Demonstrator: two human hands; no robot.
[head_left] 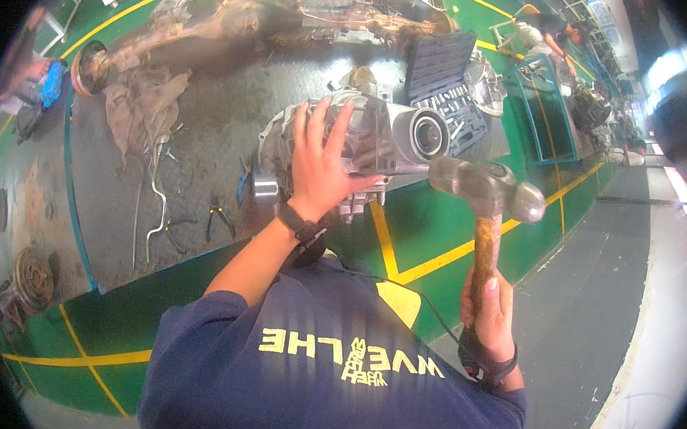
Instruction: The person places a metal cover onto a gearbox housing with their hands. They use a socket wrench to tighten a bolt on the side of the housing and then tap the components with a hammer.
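A silver metal gearbox housing [372, 129] stands at the edge of the dark workbench. At its right end is a round collar [428, 135] with a dark ring inside. My left hand [319, 161] lies on the housing with fingers spread and thumb stretched to the right. In my right hand [496, 314] is a ball-peen hammer [485, 248], gripped low on its wooden handle and held upright. The hammer's steel head is just right of the housing, below the collar; whether it touches the metal I cannot tell.
The workbench [215, 118] holds a grey rag [140, 109], black-handled pliers [219, 220], metal rods, and an open socket set case [441, 70]. A long rusty axle [181, 36] lies along the far side. Other people [543, 33] are farther off. A blue frame [544, 109] stands to the right.
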